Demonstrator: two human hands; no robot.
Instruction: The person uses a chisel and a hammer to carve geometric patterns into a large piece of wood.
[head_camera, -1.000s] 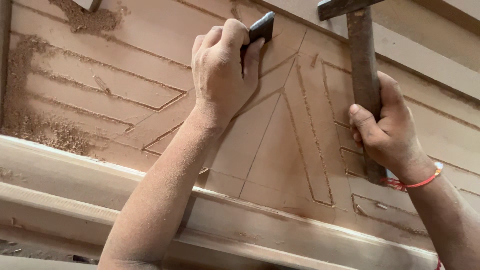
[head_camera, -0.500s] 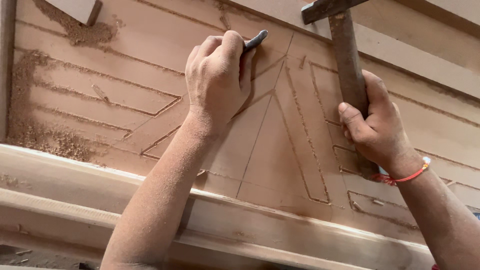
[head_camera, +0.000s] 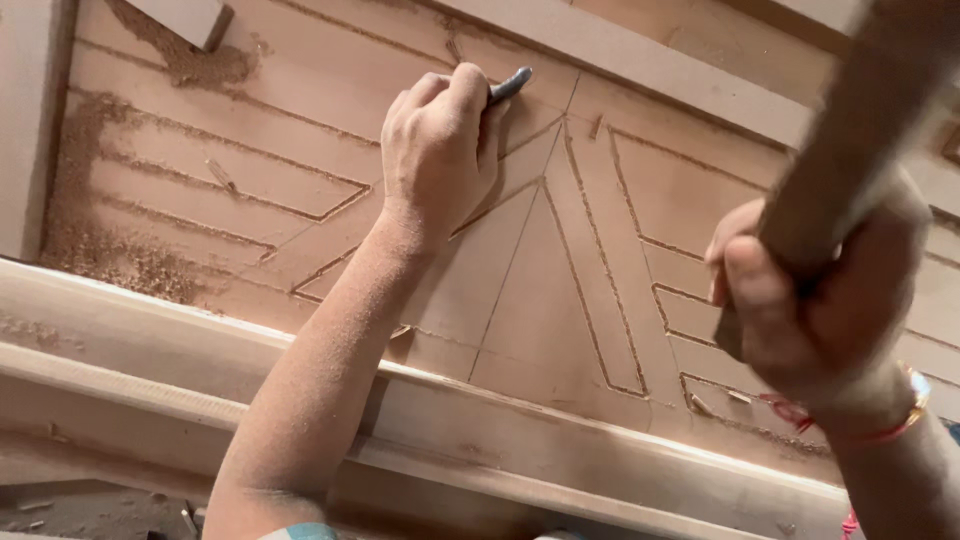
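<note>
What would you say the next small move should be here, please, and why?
Probably bring the hammer handle down onto the chisel's metal end. The left hand holds the chisel to a carved groove in the wooden panel, while the right hand has the hammer raised and blurred, its head out of view.

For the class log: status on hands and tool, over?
Left hand grips chisel against carved wooden panel. Right hand holds hammer handle, blurred. Nothing between them.

1 head view, close, looking down onto carved wooden panel (head_camera: 560, 300).
</note>
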